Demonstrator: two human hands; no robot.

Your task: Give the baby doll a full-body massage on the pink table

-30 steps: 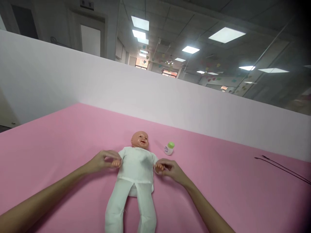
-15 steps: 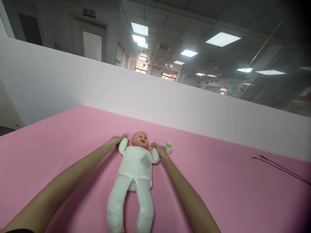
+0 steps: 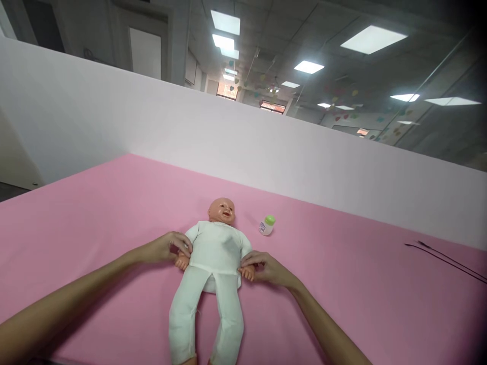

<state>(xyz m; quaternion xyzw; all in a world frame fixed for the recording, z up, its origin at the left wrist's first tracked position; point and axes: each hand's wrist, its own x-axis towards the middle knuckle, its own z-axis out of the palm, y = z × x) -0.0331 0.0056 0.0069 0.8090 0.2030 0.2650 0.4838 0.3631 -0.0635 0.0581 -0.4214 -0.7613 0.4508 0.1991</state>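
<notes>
The left hand (image 3: 171,247) is gripping one wrist of the doll (image 3: 216,248), fingers curled round it; the doll is lying face up on the pink counter (image 3: 327,284); the right hand (image 3: 266,268) is gripping its other wrist; a green-lidded jar (image 3: 267,226) is standing near its head.

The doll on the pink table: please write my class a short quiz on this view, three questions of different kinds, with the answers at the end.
1. Multiple choice: what colour is the lid of the jar near the doll?
A) blue
B) green
C) red

2. True or false: the doll lies face down on the table.

3. Fill in the missing word, "arms" or "legs": the person's left hand and right hand are each at one of the doll's ____.

Key: 1 B; 2 false; 3 arms.
</notes>
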